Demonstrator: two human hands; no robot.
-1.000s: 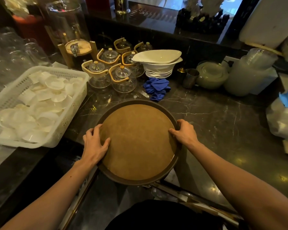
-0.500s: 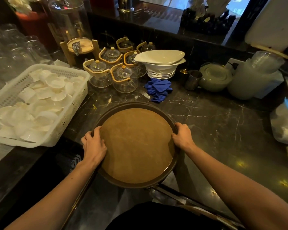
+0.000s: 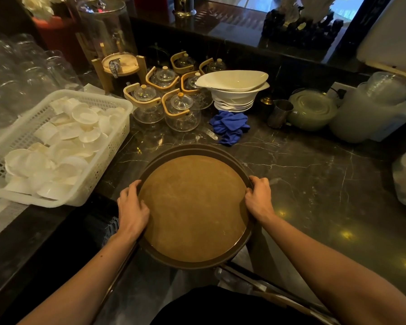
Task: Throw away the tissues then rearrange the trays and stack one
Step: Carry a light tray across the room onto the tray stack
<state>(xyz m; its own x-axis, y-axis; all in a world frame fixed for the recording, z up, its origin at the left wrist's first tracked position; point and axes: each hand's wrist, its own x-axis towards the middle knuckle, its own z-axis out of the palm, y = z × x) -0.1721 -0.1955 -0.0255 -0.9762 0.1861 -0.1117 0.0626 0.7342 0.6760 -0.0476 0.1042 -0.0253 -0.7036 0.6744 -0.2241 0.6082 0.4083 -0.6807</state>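
Since we've got the round tray [image 3: 195, 207] half off the worktop [image 3: 314, 179] edge, left hand [image 3: 133, 208] and right hand [image 3: 259, 199] clamped on its rims, a slip tips it floorward.

Blue cloth [image 3: 230, 126] beside stacked white bowls [image 3: 233, 90].

We have one view only, from a wide-angle camera worn on the head, looking forward and steeply down onto the dark marble counter [image 3: 314, 184]. We sit close above its near edge, both forearms running in from the bottom corners. The far wall and shelf bend along the top edge, and the sides curve with the lens.
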